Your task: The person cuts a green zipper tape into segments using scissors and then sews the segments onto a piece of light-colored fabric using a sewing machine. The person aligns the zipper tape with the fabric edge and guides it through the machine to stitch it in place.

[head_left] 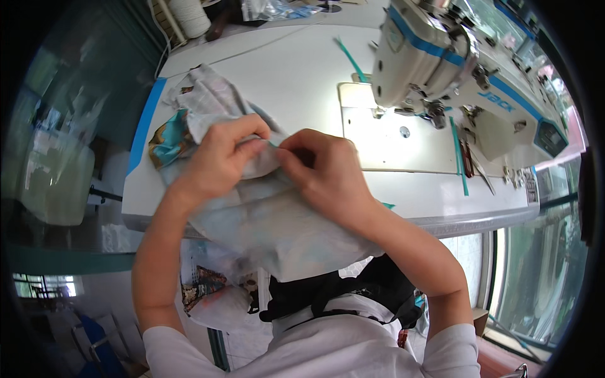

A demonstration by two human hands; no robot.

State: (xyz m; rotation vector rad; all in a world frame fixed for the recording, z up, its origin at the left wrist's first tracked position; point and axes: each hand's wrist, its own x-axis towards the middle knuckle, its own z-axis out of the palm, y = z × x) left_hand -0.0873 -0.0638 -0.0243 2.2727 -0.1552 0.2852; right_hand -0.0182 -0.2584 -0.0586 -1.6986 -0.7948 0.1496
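Observation:
A pale grey-blue piece of fabric (271, 233) drapes from the table top over its front edge toward my lap. Part of it, with a turquoise and brown printed side (170, 140) turned up, lies to the left. My left hand (230, 148) pinches the fabric's upper edge between thumb and bent fingers. Close beside it, my right hand (324, 167) grips the same edge, its thumb and forefinger pressed together. A short stretch of the edge runs between the two pinches. My fingers cover the exact spot they hold.
A white sewing machine (428, 57) with blue trim stands at the right, its metal plate (403, 142) lit. Green strips (350, 58) lie on the white table (283, 69). Scissors (482, 167) rest right of the machine. A white thread cone (189, 17) stands far left.

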